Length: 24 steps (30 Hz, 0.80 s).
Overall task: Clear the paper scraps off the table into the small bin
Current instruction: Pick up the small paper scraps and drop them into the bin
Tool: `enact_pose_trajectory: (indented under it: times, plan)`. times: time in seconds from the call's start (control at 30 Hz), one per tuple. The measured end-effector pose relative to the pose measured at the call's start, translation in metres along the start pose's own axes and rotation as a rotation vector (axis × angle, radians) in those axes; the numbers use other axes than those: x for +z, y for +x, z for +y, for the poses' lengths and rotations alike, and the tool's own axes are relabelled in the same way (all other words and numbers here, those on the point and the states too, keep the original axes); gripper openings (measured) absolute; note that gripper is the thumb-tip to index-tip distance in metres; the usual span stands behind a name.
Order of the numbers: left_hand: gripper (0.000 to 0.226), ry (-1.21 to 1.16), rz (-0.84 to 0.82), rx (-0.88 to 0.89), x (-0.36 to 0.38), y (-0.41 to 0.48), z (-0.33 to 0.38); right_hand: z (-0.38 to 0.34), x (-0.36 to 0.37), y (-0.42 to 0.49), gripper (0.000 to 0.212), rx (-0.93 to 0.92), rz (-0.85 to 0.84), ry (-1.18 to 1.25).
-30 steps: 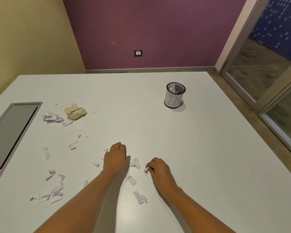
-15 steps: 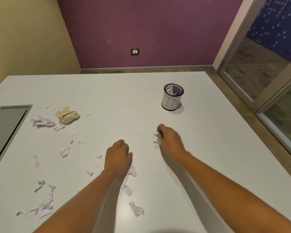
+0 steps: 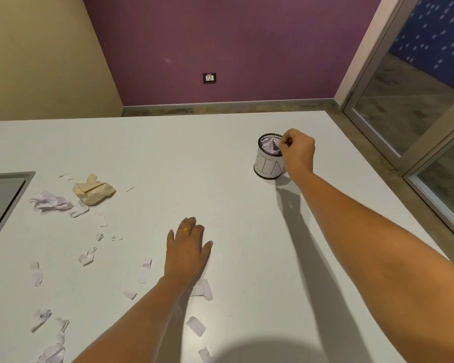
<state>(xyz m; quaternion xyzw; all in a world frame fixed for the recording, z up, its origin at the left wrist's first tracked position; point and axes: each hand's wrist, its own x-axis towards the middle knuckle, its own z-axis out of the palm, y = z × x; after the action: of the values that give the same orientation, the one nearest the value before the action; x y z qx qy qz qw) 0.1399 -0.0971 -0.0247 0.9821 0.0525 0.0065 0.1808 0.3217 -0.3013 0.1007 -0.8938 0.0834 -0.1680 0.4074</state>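
Closest to you, small paper scraps (image 3: 195, 325) lie on the white table (image 3: 220, 179), and one folded bit (image 3: 201, 289) sits right by your left wrist. Your left hand (image 3: 186, 254) lies flat on the table with its fingers straight and a little spread, holding nothing. Just to the left of it is a thin paper strip (image 3: 145, 271), and its long side runs from you toward the far wall. More bits are spread out further left, and past them lie a crumpled white ball (image 3: 51, 201) and a crumpled tan ball (image 3: 93, 189), touching or nearly so. All of this paper is on the left and near side of the table. The small bin (image 3: 269, 163) stands far off to the right, well apart from the mess, with some paper already inside. Your right hand (image 3: 298, 150) is at the bin's top edge with its fingertips (image 3: 283, 143) pinched together over the opening. I cannot tell if a bit of paper is in that pinch, because it is too small to see. So I think you are at the dropping step, and most of the job is not yet done. The next scraps lie back toward you and to the left of your right hand, so your left hand is much nearer to them
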Motion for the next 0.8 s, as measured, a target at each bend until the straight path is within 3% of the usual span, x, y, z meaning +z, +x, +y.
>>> enact_pose_trajectory:
  times: [0.27,0.67,0.8]
  plan:
    - [0.038,-0.06,0.054,0.025,0.008,-0.001,-0.007,0.011,0.019,0.032,0.021,0.083,0.02,-0.019]
    - [0.034,-0.063,0.108,0.012,0.01,-0.002,-0.001,0.02,0.024,0.028,0.045,-0.088,-0.288,-0.31]
    - [0.034,-0.064,0.109,0.009,0.01,-0.003,-0.001,0.021,0.022,0.026,0.034,-0.209,-0.32,-0.408]
